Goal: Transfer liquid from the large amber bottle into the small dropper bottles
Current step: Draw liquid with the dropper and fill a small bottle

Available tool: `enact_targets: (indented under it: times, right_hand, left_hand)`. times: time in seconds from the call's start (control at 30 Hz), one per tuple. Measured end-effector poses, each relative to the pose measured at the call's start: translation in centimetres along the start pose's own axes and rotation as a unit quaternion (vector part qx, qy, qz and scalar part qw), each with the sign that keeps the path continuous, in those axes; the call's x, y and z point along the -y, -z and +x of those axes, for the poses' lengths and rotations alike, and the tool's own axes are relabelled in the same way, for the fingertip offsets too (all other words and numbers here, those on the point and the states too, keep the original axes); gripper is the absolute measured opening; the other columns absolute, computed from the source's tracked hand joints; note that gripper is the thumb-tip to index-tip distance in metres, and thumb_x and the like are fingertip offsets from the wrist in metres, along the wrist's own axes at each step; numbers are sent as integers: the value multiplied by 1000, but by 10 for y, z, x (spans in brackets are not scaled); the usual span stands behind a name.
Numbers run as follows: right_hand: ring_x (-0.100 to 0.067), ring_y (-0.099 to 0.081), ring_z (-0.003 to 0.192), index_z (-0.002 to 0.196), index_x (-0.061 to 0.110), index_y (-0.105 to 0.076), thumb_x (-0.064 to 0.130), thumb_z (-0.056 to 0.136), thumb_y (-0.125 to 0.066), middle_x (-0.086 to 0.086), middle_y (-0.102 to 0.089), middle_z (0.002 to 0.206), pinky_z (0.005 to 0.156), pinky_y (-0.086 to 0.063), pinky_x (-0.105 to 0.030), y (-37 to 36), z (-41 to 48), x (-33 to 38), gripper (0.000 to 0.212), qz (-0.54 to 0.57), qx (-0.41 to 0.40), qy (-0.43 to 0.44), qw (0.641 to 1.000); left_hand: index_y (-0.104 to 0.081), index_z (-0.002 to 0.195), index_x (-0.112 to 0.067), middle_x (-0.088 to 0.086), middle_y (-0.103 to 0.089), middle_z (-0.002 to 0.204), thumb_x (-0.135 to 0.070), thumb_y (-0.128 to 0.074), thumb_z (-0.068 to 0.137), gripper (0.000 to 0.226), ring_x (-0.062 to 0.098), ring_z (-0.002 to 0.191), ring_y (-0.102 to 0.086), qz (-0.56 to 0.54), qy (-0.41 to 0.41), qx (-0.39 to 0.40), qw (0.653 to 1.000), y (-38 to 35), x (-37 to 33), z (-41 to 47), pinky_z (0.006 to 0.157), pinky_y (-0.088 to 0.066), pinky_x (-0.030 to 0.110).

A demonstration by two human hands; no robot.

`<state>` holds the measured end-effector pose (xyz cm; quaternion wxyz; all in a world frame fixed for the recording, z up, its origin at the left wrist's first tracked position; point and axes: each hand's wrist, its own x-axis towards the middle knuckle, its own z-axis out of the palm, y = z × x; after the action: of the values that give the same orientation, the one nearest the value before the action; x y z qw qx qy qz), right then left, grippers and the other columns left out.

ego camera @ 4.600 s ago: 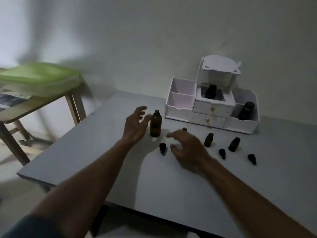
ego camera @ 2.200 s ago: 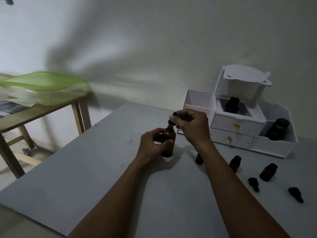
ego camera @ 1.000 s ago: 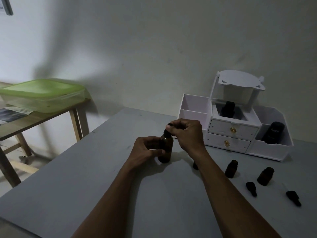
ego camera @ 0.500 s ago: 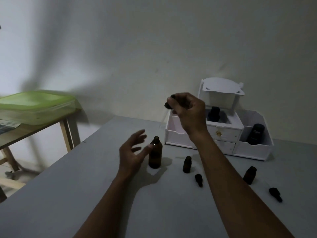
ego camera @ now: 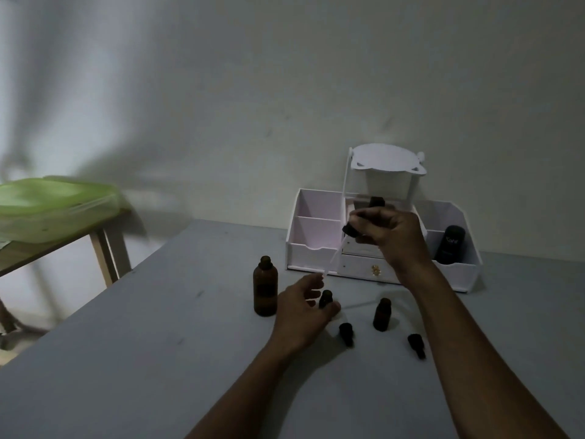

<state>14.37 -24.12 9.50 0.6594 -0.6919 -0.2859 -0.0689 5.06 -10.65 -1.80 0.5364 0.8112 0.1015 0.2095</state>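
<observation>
The large amber bottle (ego camera: 265, 286) stands uncapped on the grey table (ego camera: 158, 343). My right hand (ego camera: 389, 236) holds its dropper (ego camera: 340, 248) by the black cap, the glass tube slanting down-left, its tip just above a small dropper bottle (ego camera: 325, 299). My left hand (ego camera: 304, 312) curls around that small bottle, fingers touching it. A second small bottle (ego camera: 382, 314) stands open to the right. Two black dropper caps (ego camera: 346, 333) (ego camera: 416, 345) lie on the table in front.
A white desk organiser (ego camera: 316, 248) with drawers stands at the back against the wall, with dark bottles (ego camera: 450, 243) in its compartments. A wooden side table (ego camera: 47, 251) with a green-lidded box (ego camera: 53, 204) stands to the left.
My right hand has brought the dropper down from above to the small bottle. My left hand left the large amber bottle and moved right to the small bottle.
</observation>
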Motion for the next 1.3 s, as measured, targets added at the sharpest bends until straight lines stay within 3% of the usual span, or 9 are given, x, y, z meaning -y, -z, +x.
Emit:
enact_targets:
  times: [0.13,0.23,0.47,0.7,0.87,0.97,1.07,1.3]
  right_hand:
    - [-14,-76,77,87,15,-76,6,83,-76,2,-78,76,80,-62,-35,1,-3,-8,10,3,31,-24,999]
    - [-21,-76,79,88,10,-76,7,82,-77,-5,-78,78,82,-62,-38,0,-2,-10,7,4,34,-32,999]
    - [-18,-76,76,87,12,-77,8,83,-76,-6,-77,81,82,-62,-42,-3,-6,-16,6,-45,44,-25,998]
    - [-11,-75,75,92,9,-76,8,82,-77,-1,-77,82,73,-61,-23,-6,-8,-15,10,-56,62,-1,997]
    - [-8,-75,76,88,15,-77,11,83,-76,3,-77,80,73,-60,-20,-6,-8,-16,6,-63,65,8,996]
    - [-5,-74,72,83,17,-76,10,83,-76,7,-76,75,68,-57,-14,-7,-7,-16,7,-67,61,13,996]
    - [4,-70,64,83,13,-75,6,83,-76,8,-72,71,61,-49,-5,-9,-7,-17,7,-74,49,24,996]
    - [7,-68,64,84,9,-76,5,82,-76,9,-71,71,61,-48,-3,-9,-7,-17,5,-93,40,46,994]
  left_hand:
    - [-56,135,-19,-4,-66,124,-19,-84,76,66,4,104,-62,-36,29,30,998,3,11,3,80,-49,11]
    - [-61,130,-16,-13,-68,110,-19,-86,73,62,-9,92,-60,-32,24,51,998,9,13,6,71,-47,1]
    - [-68,122,-13,-20,-62,96,-5,-78,80,44,-13,82,-55,-14,25,63,998,11,8,4,65,-43,-4]
    - [-69,120,-15,-24,-64,91,-3,-76,82,41,-20,73,-60,-30,38,65,997,11,11,3,61,-44,0]
    - [-69,118,-12,-22,-64,88,1,-74,82,39,-20,69,-61,-54,47,66,995,10,9,1,58,-45,2]
    - [-69,118,-12,-16,-68,93,1,-74,82,38,-19,69,-61,-58,45,66,995,10,9,1,58,-45,1]
    - [-69,120,-11,-23,-63,87,0,-74,82,40,-22,69,-60,-54,42,68,995,11,10,1,59,-44,1]
    - [-68,120,-10,-23,-61,87,0,-73,83,39,-10,74,-60,-39,34,64,997,11,5,-1,58,-45,2]
